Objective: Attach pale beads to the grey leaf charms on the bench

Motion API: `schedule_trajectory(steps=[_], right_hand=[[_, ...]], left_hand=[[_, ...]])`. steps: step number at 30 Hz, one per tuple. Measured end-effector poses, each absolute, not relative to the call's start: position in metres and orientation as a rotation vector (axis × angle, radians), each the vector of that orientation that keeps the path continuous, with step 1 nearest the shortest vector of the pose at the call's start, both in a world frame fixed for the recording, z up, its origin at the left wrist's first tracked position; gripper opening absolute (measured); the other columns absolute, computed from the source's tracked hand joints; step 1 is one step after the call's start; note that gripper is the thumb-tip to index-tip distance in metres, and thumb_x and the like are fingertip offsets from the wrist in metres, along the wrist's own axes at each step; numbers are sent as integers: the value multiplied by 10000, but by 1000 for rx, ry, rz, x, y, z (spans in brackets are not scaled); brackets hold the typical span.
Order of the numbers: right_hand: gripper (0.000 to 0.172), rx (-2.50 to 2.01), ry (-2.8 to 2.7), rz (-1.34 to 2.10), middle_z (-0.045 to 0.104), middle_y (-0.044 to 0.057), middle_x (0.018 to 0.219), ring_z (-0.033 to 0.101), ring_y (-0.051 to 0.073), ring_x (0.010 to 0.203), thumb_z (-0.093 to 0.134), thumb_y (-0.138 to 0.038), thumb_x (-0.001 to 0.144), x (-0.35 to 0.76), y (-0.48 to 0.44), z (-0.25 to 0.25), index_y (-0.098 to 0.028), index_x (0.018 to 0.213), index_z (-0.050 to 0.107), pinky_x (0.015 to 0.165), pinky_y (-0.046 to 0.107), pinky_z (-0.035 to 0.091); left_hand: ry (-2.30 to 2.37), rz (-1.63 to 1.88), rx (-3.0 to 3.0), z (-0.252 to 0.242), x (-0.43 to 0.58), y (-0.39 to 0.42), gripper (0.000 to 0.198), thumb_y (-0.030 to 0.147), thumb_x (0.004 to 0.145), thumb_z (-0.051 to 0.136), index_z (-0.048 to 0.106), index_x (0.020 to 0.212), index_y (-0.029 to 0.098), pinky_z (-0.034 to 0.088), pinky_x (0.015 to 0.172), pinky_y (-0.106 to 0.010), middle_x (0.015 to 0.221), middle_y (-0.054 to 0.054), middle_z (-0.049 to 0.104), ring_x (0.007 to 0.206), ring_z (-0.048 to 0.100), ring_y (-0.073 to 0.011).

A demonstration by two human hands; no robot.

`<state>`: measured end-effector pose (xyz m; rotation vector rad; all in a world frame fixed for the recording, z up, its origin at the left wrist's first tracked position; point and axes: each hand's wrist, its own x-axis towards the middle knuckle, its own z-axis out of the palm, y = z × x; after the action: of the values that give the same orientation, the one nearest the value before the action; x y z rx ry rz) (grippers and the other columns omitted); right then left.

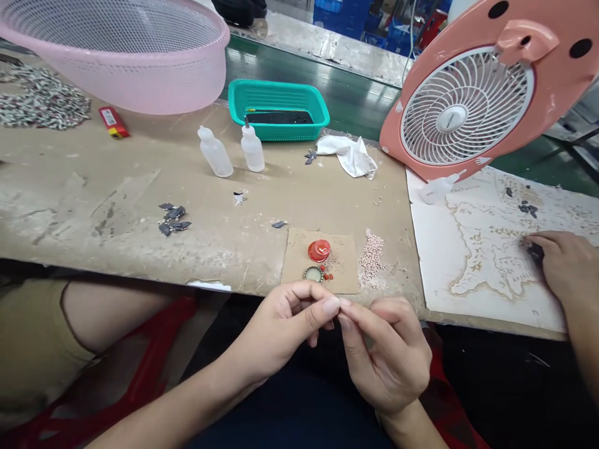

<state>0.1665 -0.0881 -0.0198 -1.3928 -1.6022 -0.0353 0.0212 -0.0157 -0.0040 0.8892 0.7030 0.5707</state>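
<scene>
My left hand and my right hand meet fingertip to fingertip just in front of the table's edge. Both are closed in a pinch, and whatever sits between the fingers is too small or hidden to make out. Just beyond them lies a square of cardboard. On it are a red cap-like piece, a metal bottle cap with pale contents, and a few tiny red bits. Many small copper-coloured pieces are heaped right of the cardboard. A single dark leaf-shaped piece lies to its left.
Two squeeze bottles stand behind, near a green basket and a white cloth. A pink basket and a fan flank them. Dark pieces lie left. At right, another person's hand rests over a printed map sheet.
</scene>
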Motion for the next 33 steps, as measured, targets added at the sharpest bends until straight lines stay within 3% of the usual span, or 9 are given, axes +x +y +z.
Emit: schedule_trajectory(steps=[4, 8, 13, 21, 25, 29, 33], right_hand=[[381, -1407, -1512, 169, 560, -15, 814, 542, 112, 693, 658, -68, 844, 166, -86, -17, -266, 1170, 676, 596, 267, 488], [250, -1422, -1387, 506, 612, -23, 832, 577, 112, 727, 647, -126, 877, 169, -82, -11, -279, 1068, 699, 612, 256, 486], [144, -1421, -1396, 672, 631, -34, 821, 592, 105, 741, 658, -152, 885, 169, -76, -4, -272, 953, 702, 635, 240, 481], [82, -1548, -1427, 583, 594, -35, 795, 547, 111, 693, 603, -183, 919, 159, -70, -7, -246, 904, 653, 606, 242, 445], [74, -1609, -1429, 445, 595, -23, 816, 566, 125, 740, 574, -203, 938, 167, -61, -9, -233, 910, 637, 665, 262, 455], [79, -1655, -1523, 288, 597, -15, 806, 549, 129, 716, 581, -229, 940, 180, -46, -9, -217, 892, 642, 688, 280, 447], [109, -1710, -1604, 244, 612, 3, 821, 562, 141, 720, 569, -266, 950, 186, -33, -10, -206, 905, 648, 670, 288, 445]], left_hand=[[712, 549, 951, -4, 18, -16, 351, 472, 918, 623, 597, 776, 152, 403, 519, -185, 666, 19, 542, 537, 465, -77], [711, 505, 1051, -2, 15, -16, 375, 471, 988, 496, 542, 789, 156, 415, 533, -202, 679, 16, 523, 556, 492, -89], [723, 572, 1157, -3, 13, -17, 342, 440, 1002, 485, 524, 803, 165, 433, 544, -202, 688, 24, 505, 579, 502, -93], [844, 751, 1608, -15, 8, -9, 275, 334, 1021, 478, 579, 823, 173, 453, 678, -244, 759, 9, 567, 696, 558, -114], [1140, 811, 2053, -18, -3, 28, 182, 293, 993, 533, 640, 895, 183, 438, 727, -291, 879, -22, 650, 834, 599, -171], [1544, 617, 2354, -20, -10, 70, 155, 326, 964, 585, 693, 1006, 223, 426, 695, -315, 1023, -42, 678, 1018, 606, -249], [1531, 370, 2414, -23, -7, 88, 167, 380, 913, 664, 703, 943, 220, 418, 648, -318, 984, -44, 684, 987, 624, -258]])
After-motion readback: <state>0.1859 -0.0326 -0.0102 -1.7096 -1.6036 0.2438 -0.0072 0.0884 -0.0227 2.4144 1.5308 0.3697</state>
